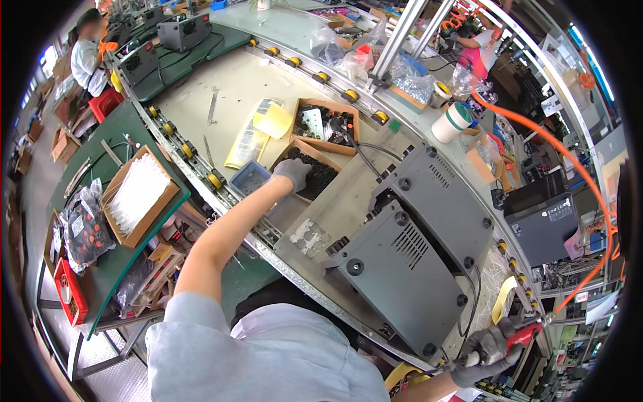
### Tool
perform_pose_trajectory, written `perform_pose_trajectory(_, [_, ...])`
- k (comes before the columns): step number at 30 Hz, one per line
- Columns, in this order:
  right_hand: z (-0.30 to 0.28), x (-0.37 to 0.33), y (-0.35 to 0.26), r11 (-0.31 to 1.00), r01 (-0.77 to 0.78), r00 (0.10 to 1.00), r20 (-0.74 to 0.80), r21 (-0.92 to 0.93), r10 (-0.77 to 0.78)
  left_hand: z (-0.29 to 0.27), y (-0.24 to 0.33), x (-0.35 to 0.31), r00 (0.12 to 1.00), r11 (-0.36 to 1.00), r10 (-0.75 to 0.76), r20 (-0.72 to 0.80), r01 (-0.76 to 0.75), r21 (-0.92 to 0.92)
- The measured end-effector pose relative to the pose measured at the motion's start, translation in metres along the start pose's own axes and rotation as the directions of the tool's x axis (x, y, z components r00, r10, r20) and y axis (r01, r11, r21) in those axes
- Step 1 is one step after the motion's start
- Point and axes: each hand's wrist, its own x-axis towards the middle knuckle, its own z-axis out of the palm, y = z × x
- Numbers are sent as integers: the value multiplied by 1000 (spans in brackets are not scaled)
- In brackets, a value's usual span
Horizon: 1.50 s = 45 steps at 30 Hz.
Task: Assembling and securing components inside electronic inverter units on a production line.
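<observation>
My left hand (293,175), in a grey glove, reaches into a small cardboard box (312,145) of tiny black parts (321,175) that look like screws. Its fingers are curled down among them, and whatever they pinch is hidden. At the lower right my right hand (494,350), in a dark grey glove, is wrapped round a red and black power screwdriver (524,336). An orange hose (561,134) arcs down to the tool's end. Between my hands two dark grey metal housings (408,275) lie side by side, with round black feet and vent slots facing up.
Beside the screw box sit a blue tray (250,178), a carton of mixed parts (348,123) and yellow paper (272,120). Roller rails (321,77) edge the worktable. A carton of white pieces (139,194) stands on the green table at left. Two people work farther off.
</observation>
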Motion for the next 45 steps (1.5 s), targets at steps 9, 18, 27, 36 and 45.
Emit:
perform_pose_trajectory(9, [-8, 13, 17, 971, 82, 996, 41, -227, -74, -16, -45, -1, 991, 113, -51, 122, 127, -985])
perform_pose_trajectory(18, [3, 21, 8, 862, 263, 964, 97, -433, -246, -13, -27, -35, 965, -588, 255, 67, 210, -781])
perform_pose_trajectory(27, [26, 61, 7, 879, 367, 917, 275, -305, -288, -137, 95, -87, 865, -514, 493, 92, 375, -772])
perform_pose_trajectory(36, [40, 108, 9, 768, 554, 826, 331, -322, -457, -158, 223, -85, 656, -183, 739, 152, 412, -892])
perform_pose_trajectory(45, [26, 123, 12, 738, 550, 835, 261, -390, -484, -143, 246, -64, 510, -88, 835, 205, 492, -866])
